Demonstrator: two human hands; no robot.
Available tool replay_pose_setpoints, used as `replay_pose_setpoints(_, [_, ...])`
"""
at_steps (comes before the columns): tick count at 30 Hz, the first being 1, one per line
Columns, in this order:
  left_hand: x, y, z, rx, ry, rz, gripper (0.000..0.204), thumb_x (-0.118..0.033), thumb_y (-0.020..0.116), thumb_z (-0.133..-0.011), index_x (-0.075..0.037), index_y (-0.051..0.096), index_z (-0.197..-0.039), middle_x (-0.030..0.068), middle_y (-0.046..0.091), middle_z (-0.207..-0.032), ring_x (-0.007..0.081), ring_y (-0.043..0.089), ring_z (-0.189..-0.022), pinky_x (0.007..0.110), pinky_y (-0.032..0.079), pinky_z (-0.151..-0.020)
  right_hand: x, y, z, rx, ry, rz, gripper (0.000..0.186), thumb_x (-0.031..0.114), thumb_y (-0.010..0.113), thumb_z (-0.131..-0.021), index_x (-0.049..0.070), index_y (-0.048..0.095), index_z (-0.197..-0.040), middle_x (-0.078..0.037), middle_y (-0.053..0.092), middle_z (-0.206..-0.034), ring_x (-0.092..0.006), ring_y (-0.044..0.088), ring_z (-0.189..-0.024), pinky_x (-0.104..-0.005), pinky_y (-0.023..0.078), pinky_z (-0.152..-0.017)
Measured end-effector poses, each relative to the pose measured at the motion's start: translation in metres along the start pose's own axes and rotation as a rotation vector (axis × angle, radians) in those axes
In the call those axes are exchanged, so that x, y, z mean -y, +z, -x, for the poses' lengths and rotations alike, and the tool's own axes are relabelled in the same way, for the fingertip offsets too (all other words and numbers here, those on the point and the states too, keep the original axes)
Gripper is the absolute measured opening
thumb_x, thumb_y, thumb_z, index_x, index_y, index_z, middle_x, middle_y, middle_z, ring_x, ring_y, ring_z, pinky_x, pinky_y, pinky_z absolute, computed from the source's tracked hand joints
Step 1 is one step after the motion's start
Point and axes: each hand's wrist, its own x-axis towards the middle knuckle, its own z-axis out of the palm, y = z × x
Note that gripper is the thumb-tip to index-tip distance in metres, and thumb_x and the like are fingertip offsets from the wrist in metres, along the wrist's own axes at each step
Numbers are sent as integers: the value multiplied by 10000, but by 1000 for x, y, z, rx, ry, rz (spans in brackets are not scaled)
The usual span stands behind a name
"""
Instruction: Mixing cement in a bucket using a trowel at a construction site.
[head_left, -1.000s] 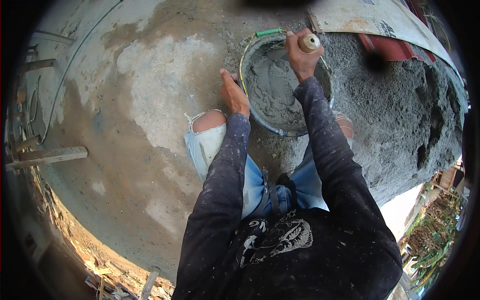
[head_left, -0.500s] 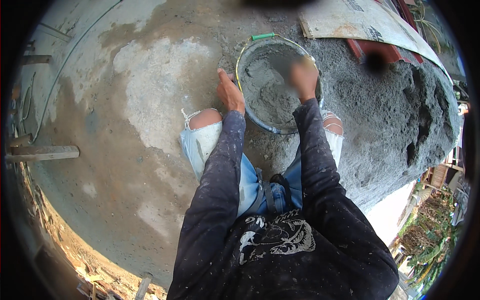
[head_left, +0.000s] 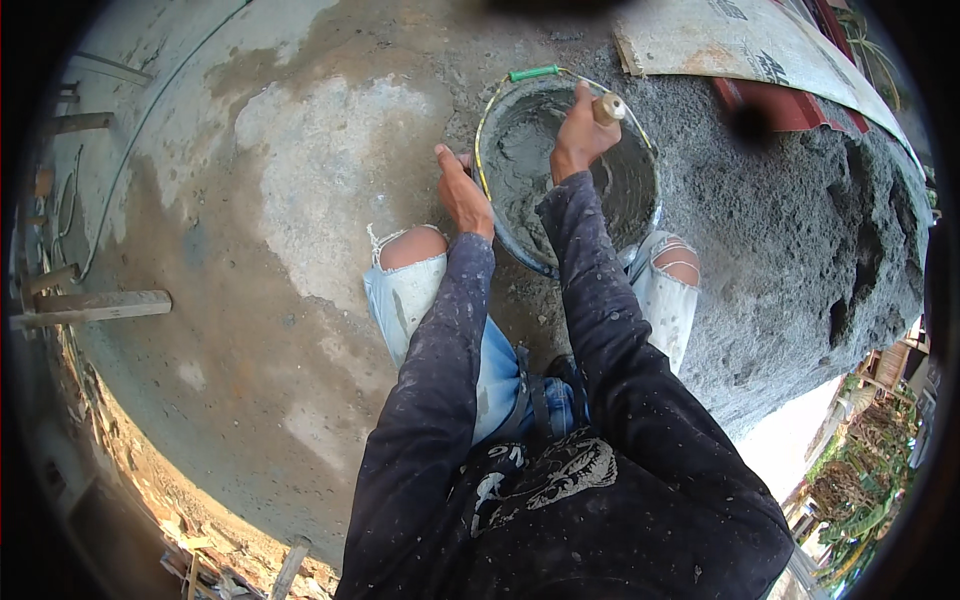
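Note:
Between my knees stands a round bucket (head_left: 512,246) of wet grey mortar (head_left: 522,150), its striped wire handle with a green grip (head_left: 534,73) lying along the far rim. My left hand (head_left: 463,192) holds the bucket's left side, thumb up and fingers partly hidden against the wall. Over the mortar, my right hand (head_left: 583,137) is closed around the wooden handle (head_left: 608,108) of what looks like a trowel. The hand and the bucket hide its blade. Mortar has drawn away from the bucket's right inner wall, which shows bare and smeared.
A large heap of grey sand (head_left: 770,230) rises right of the bucket. Over its far side lie a pale board (head_left: 700,45) and a red corrugated sheet (head_left: 790,108). Wooden pieces (head_left: 105,305) and a hose (head_left: 150,115) are at the left on the stained concrete floor (head_left: 250,290).
My right hand has shifted left and turned, bringing the wooden handle end into sight. The mortar has moved from the bucket's right side. My left hand stays on the bucket's side.

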Motion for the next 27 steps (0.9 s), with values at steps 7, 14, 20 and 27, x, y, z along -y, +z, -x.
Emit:
replay_pose_setpoints(7, [-1,-8,-5,-38,-4,-37,729,-572,273,-977,15,626,-731,63,604,-707,162,524,-672,318,421,-680,60,-37,2,1070,475,-193,257,39,663,-833,69,480,-656,3,467,-542,-90,433,-457,-264,369,-445])
replay_pose_setpoints(14, [-3,-4,-2,-20,33,-69,737,-588,252,-974,9,617,-743,52,587,-695,165,504,-661,310,418,-680,59,-29,-47,-194,-259,65,167,108,658,-876,22,564,-767,-30,593,-700,-111,555,-612,-263,442,-561])
replay_pose_setpoints(20, [-1,2,1,33,-22,40,748,-607,219,-972,-11,609,-743,39,598,-715,148,504,-684,281,407,-714,38,7,9,441,56,-136,198,71,712,-781,66,541,-682,12,528,-577,-90,490,-477,-255,378,-470])
replay_pose_setpoints(27, [0,-12,-7,-10,3,73,754,-627,205,-967,-23,606,-761,50,611,-740,144,512,-703,262,409,-724,102,-15,-4,1126,332,-428,207,35,612,-829,52,469,-680,-4,442,-542,-76,410,-460,-250,295,-417])
